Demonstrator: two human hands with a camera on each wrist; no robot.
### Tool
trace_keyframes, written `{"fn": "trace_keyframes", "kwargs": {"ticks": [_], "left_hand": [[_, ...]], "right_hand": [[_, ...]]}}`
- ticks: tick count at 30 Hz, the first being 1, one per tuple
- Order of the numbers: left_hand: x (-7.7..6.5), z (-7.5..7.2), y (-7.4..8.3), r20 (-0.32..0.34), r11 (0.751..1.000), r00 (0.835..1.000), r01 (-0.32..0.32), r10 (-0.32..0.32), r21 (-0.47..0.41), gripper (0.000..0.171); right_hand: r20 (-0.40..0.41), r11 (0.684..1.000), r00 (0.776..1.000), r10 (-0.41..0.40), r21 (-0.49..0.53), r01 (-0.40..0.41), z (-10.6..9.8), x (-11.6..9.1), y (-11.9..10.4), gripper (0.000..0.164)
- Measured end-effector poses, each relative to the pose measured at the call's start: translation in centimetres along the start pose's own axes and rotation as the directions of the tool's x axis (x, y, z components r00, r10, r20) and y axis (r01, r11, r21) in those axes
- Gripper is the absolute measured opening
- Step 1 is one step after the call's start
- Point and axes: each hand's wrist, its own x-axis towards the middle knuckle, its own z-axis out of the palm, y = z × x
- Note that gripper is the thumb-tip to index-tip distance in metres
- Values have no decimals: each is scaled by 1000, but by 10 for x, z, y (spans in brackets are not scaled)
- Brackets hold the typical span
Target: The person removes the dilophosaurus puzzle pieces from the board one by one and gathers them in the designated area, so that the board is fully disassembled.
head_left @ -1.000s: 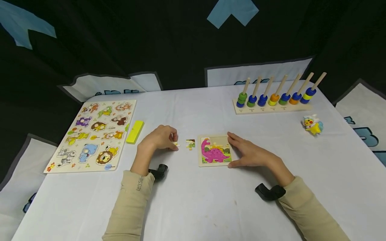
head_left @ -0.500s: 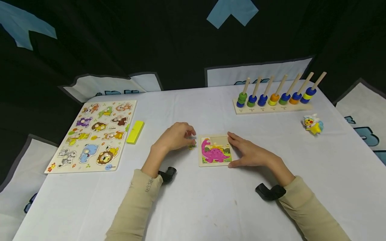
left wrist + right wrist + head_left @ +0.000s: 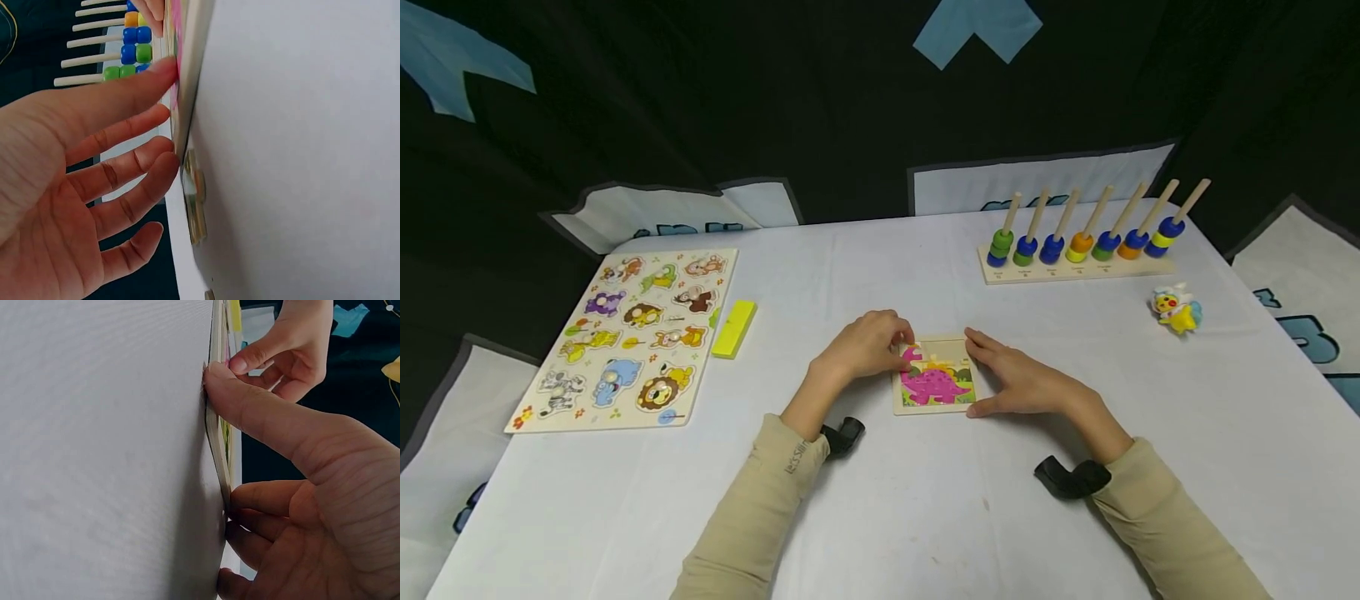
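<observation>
A wooden jigsaw puzzle tray (image 3: 936, 409) with a pink dinosaur picture lies flat on the table in front of the person. The left hand (image 3: 868, 346) is at its upper left corner in the head view, thumb on the pink part and fingers loosely bent; no separate piece shows between them. Two loose puzzle pieces lie on the table beside the tray in the left wrist view: the nearer piece (image 3: 195, 197) under that hand and another piece (image 3: 209, 295) at the lower edge. The right hand (image 3: 1026, 383) holds the tray's right side, thumb and fingers spread across its corners.
An animal peg puzzle board (image 3: 625, 342) lies at the left with a yellow block (image 3: 734, 330) beside it. A bead-stacking rack (image 3: 1078, 267) stands at the back right, and a small yellow figurine (image 3: 1177, 309) is in front of it.
The left hand has moved right, from beside a loose piece, past the other one, to the tray's left side. The right hand has stayed on the tray.
</observation>
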Motion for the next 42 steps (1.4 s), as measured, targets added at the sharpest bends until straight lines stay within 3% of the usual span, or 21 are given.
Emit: {"fn": "trace_keyframes", "kwargs": {"ticks": [10, 16, 29, 42], "left_hand": [[-1, 3, 2, 2, 1000, 1000, -1, 1, 17, 19], [-1, 3, 4, -23, 1000, 1000, 4, -3, 28, 29], [-6, 1, 13, -9, 996, 999, 41, -41, 78, 33], [-2, 2, 5, 15, 1000, 1000, 0, 0, -10, 24]], "right_hand": [[1, 1000, 1000, -7, -1, 7, 0, 0, 0, 98], [-1, 1000, 1000, -13, -4, 13, 0, 0, 1, 97], [-3, 1000, 1000, -6, -2, 6, -1, 0, 0, 97], [-4, 1000, 1000, -3, 5, 3, 0, 0, 1, 97]]}}
